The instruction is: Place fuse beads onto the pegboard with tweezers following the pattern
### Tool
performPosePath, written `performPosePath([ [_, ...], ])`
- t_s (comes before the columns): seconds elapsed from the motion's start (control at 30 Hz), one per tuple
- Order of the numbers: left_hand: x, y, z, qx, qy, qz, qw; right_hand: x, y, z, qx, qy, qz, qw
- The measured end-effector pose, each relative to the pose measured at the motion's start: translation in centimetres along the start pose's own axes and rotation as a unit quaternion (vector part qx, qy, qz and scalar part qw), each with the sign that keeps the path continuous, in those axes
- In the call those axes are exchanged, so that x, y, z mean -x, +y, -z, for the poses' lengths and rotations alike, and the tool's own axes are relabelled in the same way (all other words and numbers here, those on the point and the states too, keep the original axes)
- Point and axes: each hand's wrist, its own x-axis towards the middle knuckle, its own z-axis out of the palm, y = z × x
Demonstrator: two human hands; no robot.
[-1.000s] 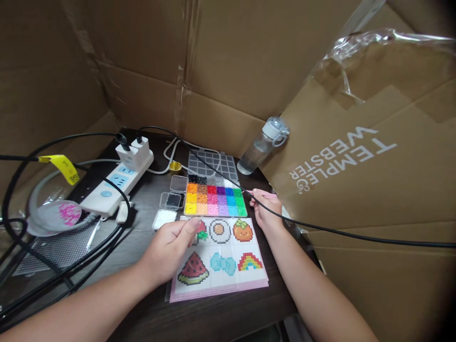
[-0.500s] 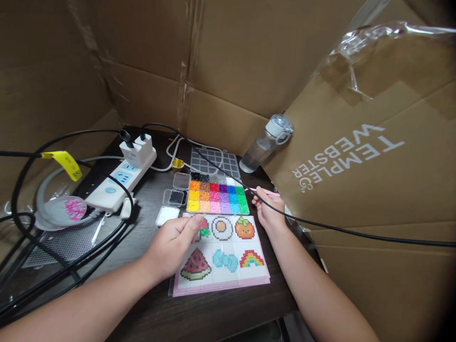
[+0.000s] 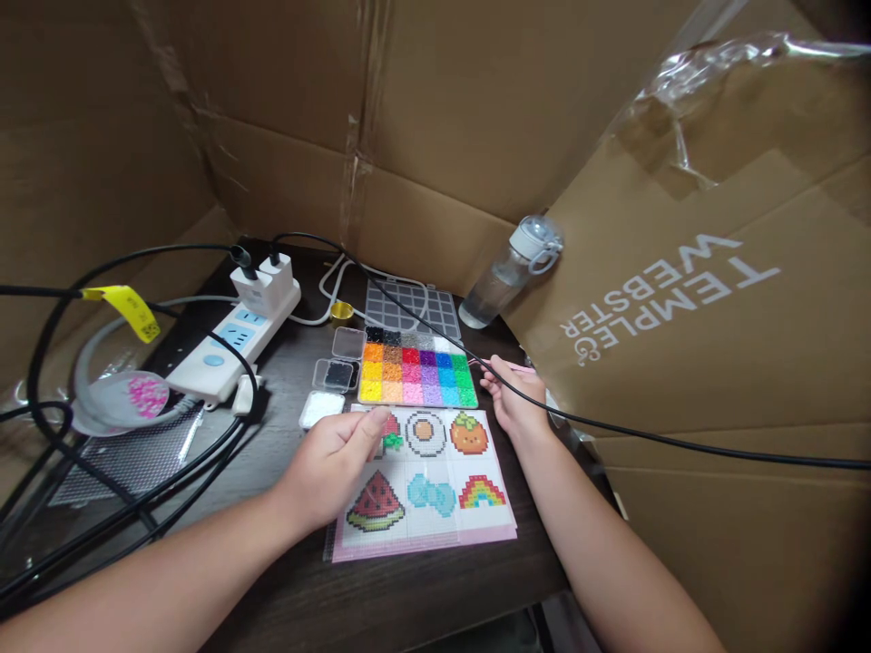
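A pattern sheet (image 3: 435, 490) with six pixel pictures lies on a clear pegboard on the dark table. My left hand (image 3: 333, 467) rests on the sheet's left half, fingers curled over the top-left picture. Whether it holds anything I cannot tell. Behind the sheet stands a bead box (image 3: 418, 367) with many coloured compartments. My right hand (image 3: 517, 399) is at the box's right end and pinches a thin pink tool (image 3: 521, 368).
A white power strip (image 3: 235, 349) with plugs and black cables (image 3: 136, 508) fills the left. Small clear boxes (image 3: 333, 372), the box lid (image 3: 408, 308), a gold cap (image 3: 341, 311) and a water bottle (image 3: 507, 272) stand behind. Cardboard walls (image 3: 680, 299) surround the table.
Only the view has shifted slightly; both hands keep their places on the sheet and beside the bead box.
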Motion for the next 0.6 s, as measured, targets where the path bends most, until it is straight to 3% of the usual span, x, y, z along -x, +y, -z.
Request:
performPosePath([
  [0.17,0.0,0.0,-0.1,0.008,0.000,-0.005,1.000,0.1,-0.3,0.5,-0.009,0.005,0.019,1.000],
  [0.23,0.0,0.0,-0.1,0.015,-0.002,-0.007,1.000,1.3,-0.6,0.6,-0.004,-0.028,0.029,0.999],
  [0.33,0.1,-0.1,-0.1,0.027,-0.004,-0.008,1.000,4.4,-1.0,0.4,0.052,-0.176,0.049,0.982],
  [0.4,0.1,0.0,0.0,0.029,-0.001,-0.010,1.000,6.8,-1.3,-0.1,0.118,-0.228,0.071,0.964],
  [0.47,0.0,0.0,0.0,0.032,-0.002,-0.013,0.999,8.8,-1.4,-0.7,0.209,-0.300,0.120,0.923],
  [0.53,0.0,0.0,-0.1,0.028,0.002,-0.014,1.000,9.9,-1.4,-1.3,0.245,-0.346,0.166,0.890],
  [0.6,0.0,0.1,-0.1,0.021,0.003,-0.014,1.000,10.3,-1.1,-1.7,0.250,-0.369,0.178,0.877],
])
